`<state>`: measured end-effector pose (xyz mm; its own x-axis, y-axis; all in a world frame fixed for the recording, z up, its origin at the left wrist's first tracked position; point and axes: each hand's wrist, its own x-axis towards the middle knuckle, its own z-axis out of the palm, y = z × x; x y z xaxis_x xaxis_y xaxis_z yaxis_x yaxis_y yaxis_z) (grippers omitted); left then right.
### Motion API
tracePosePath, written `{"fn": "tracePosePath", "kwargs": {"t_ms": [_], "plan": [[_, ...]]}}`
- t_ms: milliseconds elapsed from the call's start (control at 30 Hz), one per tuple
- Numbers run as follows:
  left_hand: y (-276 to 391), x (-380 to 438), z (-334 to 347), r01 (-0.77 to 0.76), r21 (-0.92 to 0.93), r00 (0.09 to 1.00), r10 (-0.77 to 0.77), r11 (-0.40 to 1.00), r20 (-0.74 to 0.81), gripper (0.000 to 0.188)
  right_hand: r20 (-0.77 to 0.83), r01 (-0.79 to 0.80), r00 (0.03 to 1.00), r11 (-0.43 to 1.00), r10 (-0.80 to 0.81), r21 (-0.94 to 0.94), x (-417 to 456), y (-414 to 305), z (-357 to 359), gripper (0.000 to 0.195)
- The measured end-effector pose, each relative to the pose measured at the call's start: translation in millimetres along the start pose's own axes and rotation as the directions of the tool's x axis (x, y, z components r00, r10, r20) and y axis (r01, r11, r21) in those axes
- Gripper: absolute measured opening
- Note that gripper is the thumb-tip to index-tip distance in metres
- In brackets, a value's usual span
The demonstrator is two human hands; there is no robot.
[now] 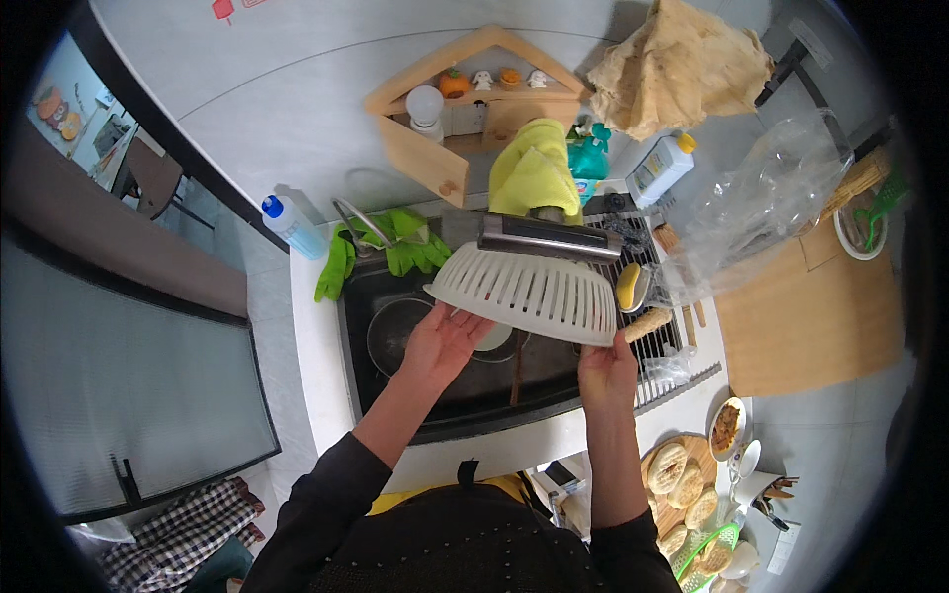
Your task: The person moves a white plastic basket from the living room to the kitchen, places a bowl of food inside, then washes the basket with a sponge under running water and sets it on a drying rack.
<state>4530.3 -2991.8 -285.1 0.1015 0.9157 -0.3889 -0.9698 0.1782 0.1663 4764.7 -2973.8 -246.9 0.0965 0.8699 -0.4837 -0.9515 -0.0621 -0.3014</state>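
Observation:
Over the black kitchen sink (460, 415), a white slotted plastic colander (530, 293) is held tilted, close beneath the wide metal faucet (550, 237). My left hand (445, 337) supports its lower left rim with the palm turned up. At its lower right rim, my right hand (608, 367) grips the edge, the fingers partly hidden. A metal pan (389, 337) lies in the left of the sink. Another round vessel, partly covered by the left hand and colander, sits beside it. A yellow cloth (535, 167) hangs over the faucet's upper part.
Green rubber gloves (411, 241) and a spray-type bottle (293, 226) are at the back left. Right of the sink are a roll-up drying rack (652, 363), a yellow sponge (629, 287), a clear plastic bag (756, 200) and flatbreads (686, 485) on a wooden board. An open wooden cabinet door (430, 167) juts out above.

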Motion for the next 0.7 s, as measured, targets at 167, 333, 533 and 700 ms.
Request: {"fn": "tracePosePath", "kwargs": {"t_ms": [167,333,533,700], "plan": [[-1,1,15,-0.067,-0.11,0.998,0.066,0.992,-0.016,0.044,-0.138,-0.098,0.986,0.993,0.089,-0.061,-17,-7,-47,0.029],[24,-18,17,-0.092,0.119,0.988,0.106,0.989,-0.116,0.041,-0.265,-0.567,0.758,0.4,0.596,-0.72,-36,-22,-68,0.035],[19,-39,20,-0.165,0.26,0.979,0.19,0.951,-0.073,0.043,0.673,0.462,0.708,-0.58,-0.214,-0.67,75,-77,-63,0.023],[9,-38,36,-0.184,0.313,0.98,0.199,0.932,-0.016,0.041,0.66,0.021,0.728,-0.956,-0.186,-0.294,180,-88,-60,0.063]]}}
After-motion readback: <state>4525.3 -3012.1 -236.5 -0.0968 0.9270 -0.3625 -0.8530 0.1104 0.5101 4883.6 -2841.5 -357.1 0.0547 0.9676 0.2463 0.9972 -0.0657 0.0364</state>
